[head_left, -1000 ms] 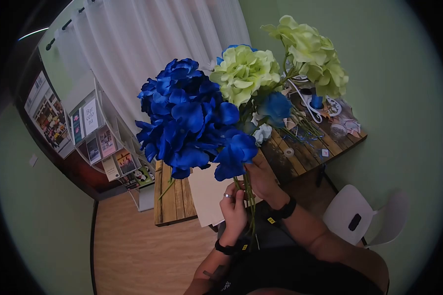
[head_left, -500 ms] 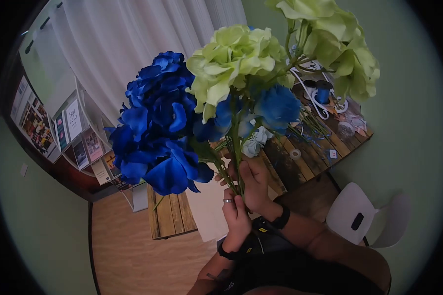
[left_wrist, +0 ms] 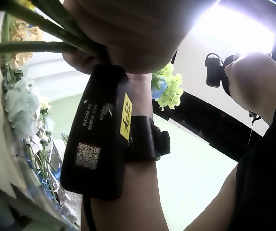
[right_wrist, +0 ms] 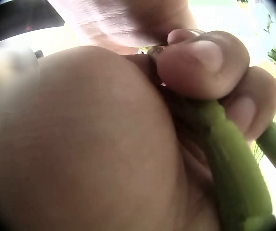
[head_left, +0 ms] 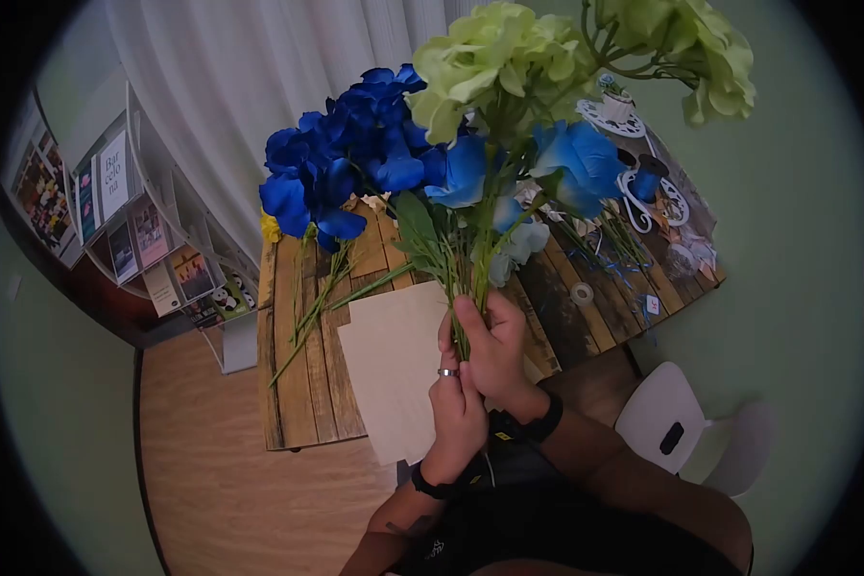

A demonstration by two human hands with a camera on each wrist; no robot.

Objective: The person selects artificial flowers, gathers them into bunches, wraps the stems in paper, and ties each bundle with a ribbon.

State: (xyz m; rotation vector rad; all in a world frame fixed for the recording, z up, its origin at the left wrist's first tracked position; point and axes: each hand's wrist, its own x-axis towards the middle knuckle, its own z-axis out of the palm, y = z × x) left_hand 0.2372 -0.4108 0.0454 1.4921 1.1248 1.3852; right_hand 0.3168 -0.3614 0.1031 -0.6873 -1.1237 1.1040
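A bouquet of artificial flowers stands in front of me over the table, its green stems (head_left: 470, 264) gathered between both hands. Its blooms are a dark blue flower head (head_left: 374, 144), light green heads (head_left: 509, 62) and light blue roses (head_left: 581, 158). My right hand (head_left: 499, 350) grips the stems, thumb upward along them. Just below, my left hand (head_left: 458, 418), with a ring on one finger, holds the lower part of the bunch. Curled fingers close round a thick green stem (right_wrist: 239, 168) in the right wrist view. Stem ends (left_wrist: 37, 46) stick out beside a hand in the left wrist view.
A beige paper sheet (head_left: 389, 370) lies on the wooden table (head_left: 298, 413), with cut stems (head_left: 312, 331) to its left. At right are a tape roll (head_left: 582, 294), a blue ribbon spool (head_left: 649, 178) and a white chair (head_left: 658, 418). A magazine rack (head_left: 139, 206) stands left.
The bouquet has turned and shifted, its dark blue head moving back behind the green and light blue blooms. My right hand has come round to the front of the stems. More tabletop shows.
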